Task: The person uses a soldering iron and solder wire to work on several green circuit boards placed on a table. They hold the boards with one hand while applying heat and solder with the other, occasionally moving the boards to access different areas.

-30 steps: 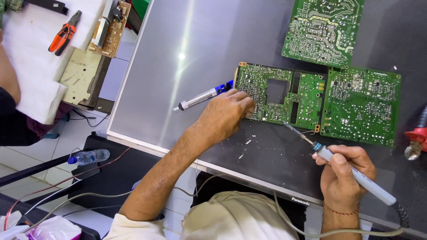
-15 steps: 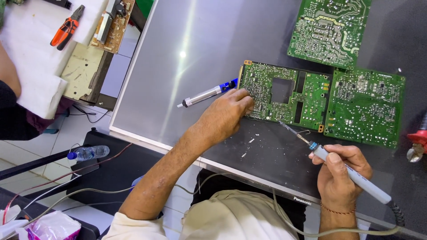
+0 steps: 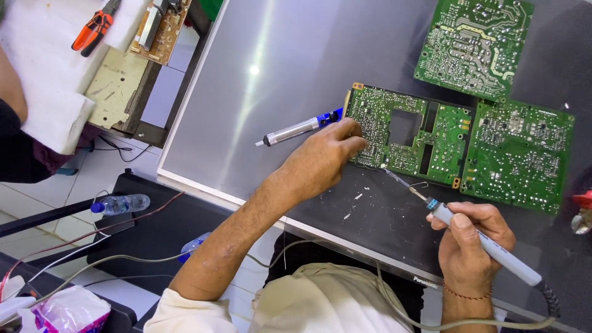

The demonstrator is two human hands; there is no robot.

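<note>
Three green circuit boards lay toward the far right corner of the dark panel (image 3: 277, 80). The left hand (image 3: 327, 157) pressed its fingers down on the near-left edge of the board with a square cutout (image 3: 376, 120), gripping nothing. A blue-and-silver desoldering pump (image 3: 296, 131) lay just beside that hand. The right hand (image 3: 472, 240) was closed around a soldering iron (image 3: 487, 243), its tip touching the cutout board's near edge. Orange pliers (image 3: 92, 28) rested on white foam well off the panel's left edge.
</note>
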